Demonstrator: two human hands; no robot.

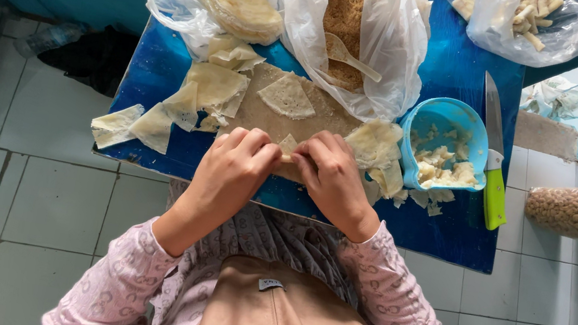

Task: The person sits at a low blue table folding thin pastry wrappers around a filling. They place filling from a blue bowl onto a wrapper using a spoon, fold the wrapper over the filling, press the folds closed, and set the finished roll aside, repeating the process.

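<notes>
A small piece of wrapper (288, 144) is pinched between both hands above the board (258, 113).

The left hand (234, 165) and right hand (333, 177) are closed on it by the fingertips. It is judged thin, soft, light and easily torn, best held at the edges. Cut wrappers (182, 103) and a blue bowl (450, 118) of filling lie beside.

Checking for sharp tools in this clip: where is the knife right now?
In the head view, the green-handled knife lies on the blue table's right side, just right of the light blue bowl, clear of both hands.
</notes>
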